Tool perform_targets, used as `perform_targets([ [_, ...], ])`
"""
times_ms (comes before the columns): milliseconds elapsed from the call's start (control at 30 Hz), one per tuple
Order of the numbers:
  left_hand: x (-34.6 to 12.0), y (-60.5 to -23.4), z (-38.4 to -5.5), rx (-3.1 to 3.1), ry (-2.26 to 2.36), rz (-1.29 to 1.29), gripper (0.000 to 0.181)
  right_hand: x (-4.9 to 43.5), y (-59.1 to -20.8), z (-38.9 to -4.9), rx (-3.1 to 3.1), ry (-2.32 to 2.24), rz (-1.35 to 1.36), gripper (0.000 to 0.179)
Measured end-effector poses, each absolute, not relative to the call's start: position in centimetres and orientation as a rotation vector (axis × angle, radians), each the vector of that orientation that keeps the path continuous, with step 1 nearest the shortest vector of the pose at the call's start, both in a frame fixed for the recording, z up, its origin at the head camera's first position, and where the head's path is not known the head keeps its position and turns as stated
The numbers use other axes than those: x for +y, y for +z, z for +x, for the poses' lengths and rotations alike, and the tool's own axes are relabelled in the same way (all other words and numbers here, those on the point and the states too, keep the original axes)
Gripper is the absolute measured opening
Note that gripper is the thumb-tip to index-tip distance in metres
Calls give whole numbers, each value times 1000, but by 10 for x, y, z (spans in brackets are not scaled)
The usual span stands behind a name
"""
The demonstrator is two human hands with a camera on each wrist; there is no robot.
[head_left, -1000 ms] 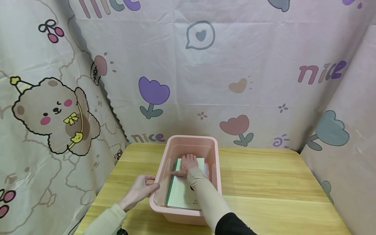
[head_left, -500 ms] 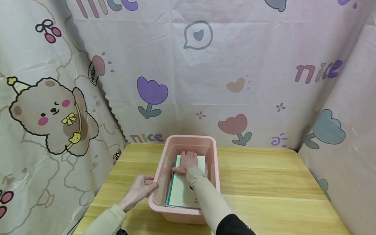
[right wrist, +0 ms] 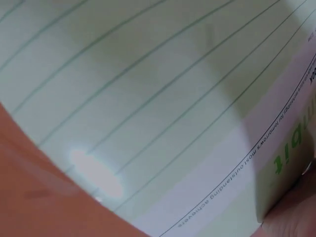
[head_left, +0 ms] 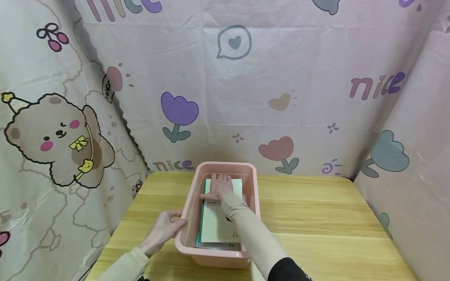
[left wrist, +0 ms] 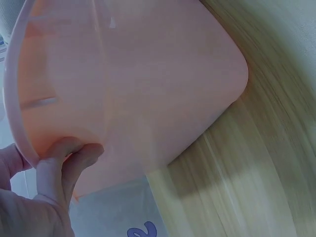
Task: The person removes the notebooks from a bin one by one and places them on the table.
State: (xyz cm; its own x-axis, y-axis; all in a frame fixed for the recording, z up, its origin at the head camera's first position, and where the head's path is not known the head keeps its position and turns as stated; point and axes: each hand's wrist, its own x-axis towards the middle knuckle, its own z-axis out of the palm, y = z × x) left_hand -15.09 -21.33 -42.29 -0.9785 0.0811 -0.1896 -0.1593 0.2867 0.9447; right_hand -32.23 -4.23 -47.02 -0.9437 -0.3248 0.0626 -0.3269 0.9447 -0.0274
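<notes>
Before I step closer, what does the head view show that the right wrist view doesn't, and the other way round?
Only the head view shows the left hand gripping the pink storage bin, the wooden tabletop and the printed bear.

Only the right wrist view shows the green letters "bit" and the small line ending "outstanding achievers" legibly.

Both show the lined notebook, part of the bin and the right hand, just partly from the wrist.

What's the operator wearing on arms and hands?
Left hand and right hand are both ungloved. Left sleeve and right sleeve are long, plain and cream; farther up the right arm there's a black section. Small dark bit near the right cuff, too small to identify.
</notes>
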Motion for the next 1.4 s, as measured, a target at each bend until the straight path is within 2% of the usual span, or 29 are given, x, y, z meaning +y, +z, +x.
perform_targets([
  [600,-207,-421,-152,2381,1740,-153,47,-27,-348,-329,-3078,41,508,81],
  [833,-207,-421,-152,2395,1748,-194,45,0,-305,-334,-3105,79,489,87],
  [1067,-207,-419,-151,2414,1720,-233,44,44,-296,-343,-3119,114,469,83],
  [1400,-206,-420,-152,2416,1715,-229,43,117,-321,-354,-3139,138,383,78],
])
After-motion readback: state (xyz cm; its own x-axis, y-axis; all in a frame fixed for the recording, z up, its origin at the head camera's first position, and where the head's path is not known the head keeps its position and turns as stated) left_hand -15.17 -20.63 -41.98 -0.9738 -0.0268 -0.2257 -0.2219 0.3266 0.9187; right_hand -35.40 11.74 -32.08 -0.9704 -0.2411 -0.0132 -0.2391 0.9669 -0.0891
